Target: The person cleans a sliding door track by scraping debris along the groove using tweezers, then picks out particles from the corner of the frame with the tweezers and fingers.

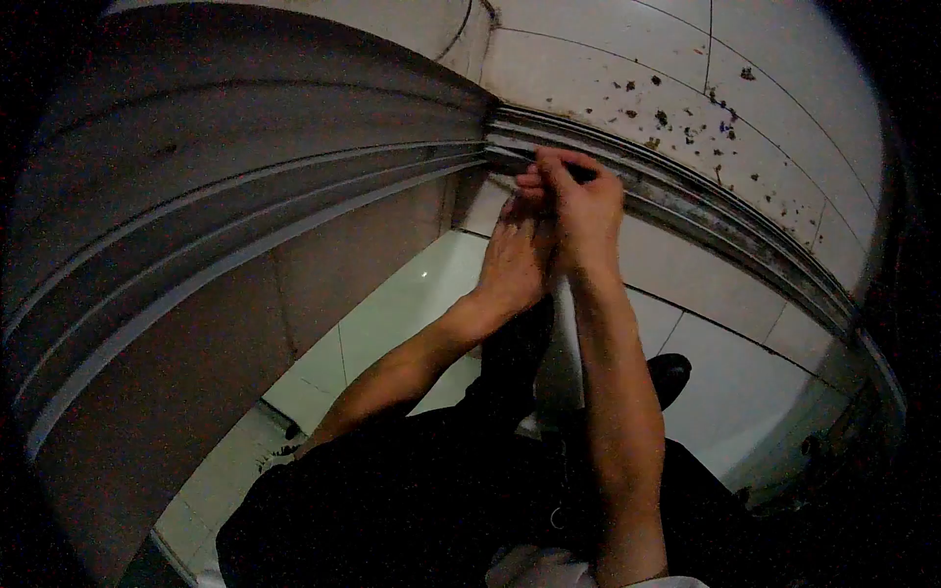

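My right hand (586, 211) is closed in a pinch around a thin tool (512, 153), which has a slim pale tip and a dark part inside the fist. Its tip meets the left end of the grooved metal track (686, 191), close to the corner; the exact kind of tool cannot be made out. My left hand (515, 257) lies just below and left of the right one, back upward, fingers stretched out toward the track. The right hand partly hides it, and I see nothing held in it.
A grey panel with ridged edges (245, 186) rises on the left and meets the track. Dark crumbs of dirt (686, 127) are scattered on the tiles beyond. White floor tiles (725, 382) lie on the near side, with a black shoe (670, 380) on them.
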`<move>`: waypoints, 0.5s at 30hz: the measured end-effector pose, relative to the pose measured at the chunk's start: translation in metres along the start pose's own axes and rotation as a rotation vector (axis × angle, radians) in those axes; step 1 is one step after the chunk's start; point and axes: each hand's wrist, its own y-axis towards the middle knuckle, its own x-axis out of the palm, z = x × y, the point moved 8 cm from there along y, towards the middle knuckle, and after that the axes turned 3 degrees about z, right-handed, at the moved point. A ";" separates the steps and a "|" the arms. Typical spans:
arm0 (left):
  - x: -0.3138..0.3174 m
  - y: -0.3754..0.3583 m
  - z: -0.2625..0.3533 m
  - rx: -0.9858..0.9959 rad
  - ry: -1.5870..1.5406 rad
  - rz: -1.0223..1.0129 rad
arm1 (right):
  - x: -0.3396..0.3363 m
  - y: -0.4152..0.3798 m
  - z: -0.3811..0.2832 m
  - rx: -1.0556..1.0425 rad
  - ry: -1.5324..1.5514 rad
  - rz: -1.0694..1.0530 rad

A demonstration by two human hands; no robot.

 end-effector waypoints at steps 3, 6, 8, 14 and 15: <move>-0.001 -0.003 0.004 0.046 0.091 0.020 | -0.028 -0.003 -0.031 -0.069 0.095 0.076; -0.009 0.000 0.010 0.049 0.073 0.025 | -0.063 0.005 -0.063 -0.227 -0.026 0.182; -0.004 -0.001 0.008 0.044 0.076 0.010 | -0.079 0.022 -0.073 -0.411 -0.413 0.213; -0.006 -0.003 0.009 0.058 0.067 0.036 | -0.086 0.010 -0.075 -0.376 -0.448 0.266; -0.006 -0.004 0.009 0.056 0.065 0.033 | -0.088 0.007 -0.075 -0.397 -0.423 0.294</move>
